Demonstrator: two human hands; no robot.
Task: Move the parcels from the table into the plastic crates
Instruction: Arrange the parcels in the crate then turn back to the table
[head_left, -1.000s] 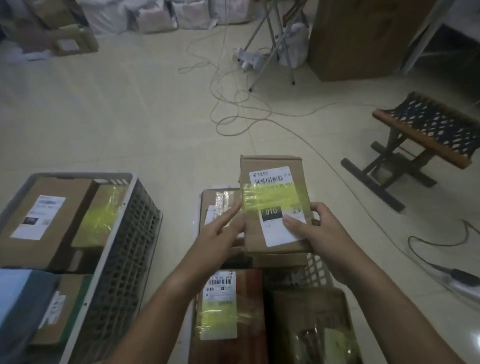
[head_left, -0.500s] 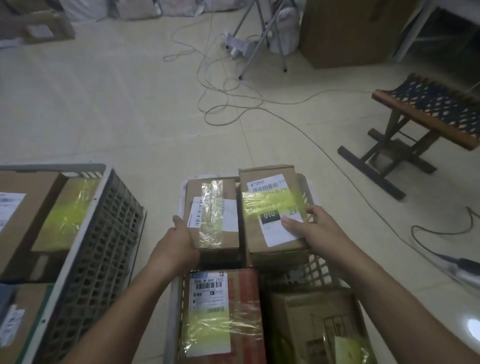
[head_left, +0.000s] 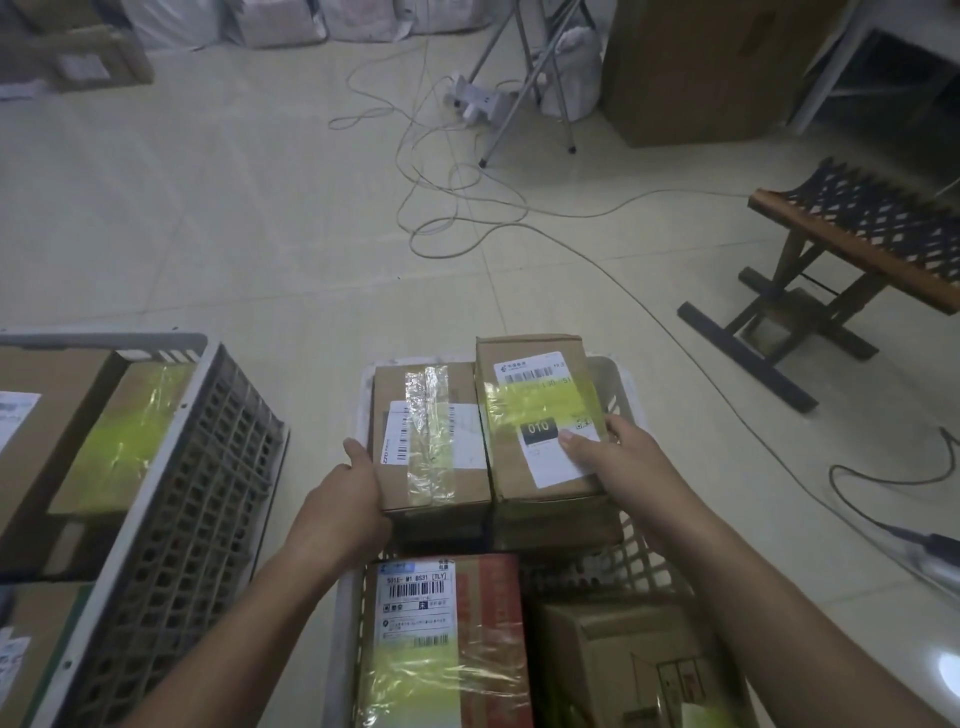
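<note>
A white plastic crate (head_left: 636, 540) stands in front of me with several cardboard parcels inside. At its far right lies a brown parcel with yellow tape (head_left: 540, 415); my right hand (head_left: 621, 457) rests on its label and right edge, thumb on top. Beside it sits a parcel with clear tape (head_left: 431, 441); my left hand (head_left: 348, 488) grips its near left corner. Nearer me lie a red-printed parcel (head_left: 447, 639) and a brown box (head_left: 634, 670).
A grey crate (head_left: 192, 499) with more parcels stands on the left. A folding stool (head_left: 852, 244) is at the right, cables (head_left: 467, 208) run across the tiled floor, and a large cardboard box (head_left: 706, 67) and bags line the far side.
The yellow-taped parcel went down from mid-air into the white crate beside the clear-taped one. My left hand left it and moved to the clear-taped parcel's corner.
</note>
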